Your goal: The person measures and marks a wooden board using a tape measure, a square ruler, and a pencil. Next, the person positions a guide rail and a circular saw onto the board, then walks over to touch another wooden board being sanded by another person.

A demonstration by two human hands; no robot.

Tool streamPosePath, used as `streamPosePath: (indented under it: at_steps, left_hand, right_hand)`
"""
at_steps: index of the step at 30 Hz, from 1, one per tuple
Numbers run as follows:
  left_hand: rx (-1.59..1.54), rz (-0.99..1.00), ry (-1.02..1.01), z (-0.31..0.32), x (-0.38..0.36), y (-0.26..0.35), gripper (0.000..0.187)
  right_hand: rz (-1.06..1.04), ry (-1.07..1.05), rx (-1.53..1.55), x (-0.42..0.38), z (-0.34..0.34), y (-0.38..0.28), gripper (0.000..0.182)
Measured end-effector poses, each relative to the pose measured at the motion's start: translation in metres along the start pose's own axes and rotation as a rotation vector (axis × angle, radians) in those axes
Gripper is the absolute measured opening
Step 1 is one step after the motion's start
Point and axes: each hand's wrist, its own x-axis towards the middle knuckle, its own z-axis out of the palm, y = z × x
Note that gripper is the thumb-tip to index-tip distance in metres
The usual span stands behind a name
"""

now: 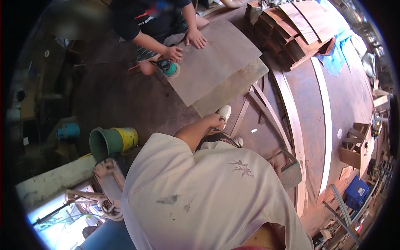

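My left hand (215, 121) reaches down to a white shoe (225, 113) on my foot, right at its ankle edge; its fingers are mostly hidden. My right hand does not show beyond my cream shirt (208, 183), which has dark smudges and a leaf print. Just past the shoe is a large flat wooden panel (221, 54), lying on another pale board (233, 87) that sticks out along its near edge. Across the panel, another person presses a teal-and-black sander (170, 69) on its left edge with one hand and lays the other hand flat on it.
A green bucket (104, 142) and a yellow bucket (129, 138) lie at the left. Long wooden strips (291, 112) cross the floor at the right. Stacked wooden pieces (287, 37) stand at the back right. A grey stool-like seat (290, 171) is beside me, and a blue box (357, 191) farther right.
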Motion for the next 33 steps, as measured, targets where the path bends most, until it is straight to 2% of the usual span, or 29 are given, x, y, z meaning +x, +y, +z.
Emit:
streamPosePath:
  at_steps: [4, 6, 7, 8, 9, 10, 12, 14, 17, 19, 23, 26, 28, 29, 30, 31, 33]
  left_hand:
    - [0.002, 0.021, 0.077, 0.03, -0.017, 0.005, 0.039]
    - [-0.001, -0.001, 0.088, 0.026, -0.041, 0.021, 0.038]
    - [0.002, -0.003, 0.099, 0.025, -0.049, 0.025, 0.038]
    - [0.019, 0.003, 0.115, 0.025, -0.057, 0.029, 0.039]
    - [0.037, 0.01, 0.134, 0.025, -0.062, 0.031, 0.041]
    - [0.042, 0.009, 0.145, 0.029, -0.063, 0.029, 0.041]
    - [-0.125, -0.15, 0.014, 0.037, -0.056, 0.019, 0.063]
    - [-0.164, -0.098, 0.023, 0.037, -0.058, 0.01, 0.063]
    - [-0.042, -0.068, 0.043, 0.034, -0.05, 0.002, 0.065]
    - [-0.044, -0.092, 0.027, 0.027, -0.047, 0.008, 0.066]
    - [-0.007, -0.023, 0.093, 0.028, -0.012, 0.001, 0.053]
    - [0.021, -0.031, 0.081, 0.014, 0.028, -0.001, 0.05]
    - [0.071, -0.009, 0.132, -0.006, 0.046, 0.008, 0.051]
    - [0.069, 0.002, 0.138, -0.024, 0.065, 0.012, 0.051]
    - [0.079, -0.024, 0.089, -0.034, 0.077, 0.014, 0.054]
    - [0.088, -0.052, 0.034, -0.039, 0.087, 0.016, 0.057]
    - [0.11, -0.08, 0.047, -0.065, 0.109, 0.027, 0.062]
  right_hand:
    - [0.043, -0.025, -0.012, -0.016, -0.007, 0.029, 0.059]
    - [0.144, -0.165, 0.124, -0.015, -0.008, 0.054, 0.063]
    - [0.133, -0.164, 0.129, -0.015, -0.004, 0.08, 0.063]
    - [0.303, -0.223, -0.009, -0.016, 0.003, 0.112, 0.066]
    - [0.471, -0.279, -0.147, -0.016, 0.002, 0.115, 0.069]
    - [0.46, -0.276, -0.14, -0.021, -0.003, 0.119, 0.069]
    - [0.351, -0.2, 0.094, -0.034, -0.024, 0.084, 0.073]
    - [0.294, -0.216, 0.134, -0.024, -0.015, 0.108, 0.072]
    - [0.34, -0.263, 0.162, -0.02, -0.036, 0.062, 0.063]
    - [0.362, -0.232, 0.381, -0.019, -0.037, 0.039, 0.054]
    - [0.441, -0.258, 0.277, -0.012, -0.025, 0.028, 0.05]
    - [0.329, -0.26, 0.38, -0.012, 0.002, 0.063, 0.05]
    - [0.292, -0.32, 0.221, -0.007, 0.005, 0.074, 0.049]
    - [0.285, -0.259, 0.354, -0.006, -0.003, 0.044, 0.048]
    - [0.3, -0.256, 0.344, -0.003, -0.009, 0.03, 0.048]
    - [0.359, -0.252, 0.274, -0.002, -0.014, 0.02, 0.047]
    - [0.438, -0.245, 0.119, 0.017, -0.02, -0.003, 0.043]
